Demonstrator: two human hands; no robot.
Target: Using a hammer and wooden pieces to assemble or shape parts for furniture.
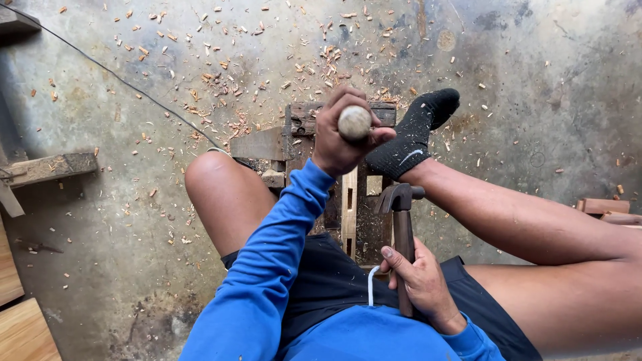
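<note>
My left hand (332,148) is wrapped around a chisel whose rounded wooden handle end (354,122) points up at the camera. It stands over a pale wooden strip (348,207) with rectangular slots cut in it; the blade is hidden. The strip rests on a dark, rough wooden block (304,120) between my bare legs. My right hand (421,284) grips the dark handle of a hammer, its metal head (399,197) hovering just right of the strip. My foot in a black sock (414,137) presses on the block's right side.
Wood chips (221,87) litter the grey concrete floor. A thin black cable (127,83) runs diagonally from the upper left toward my knee. A rough plank (47,168) lies at left, pale boards (23,331) at bottom left, small wood pieces (605,207) at right.
</note>
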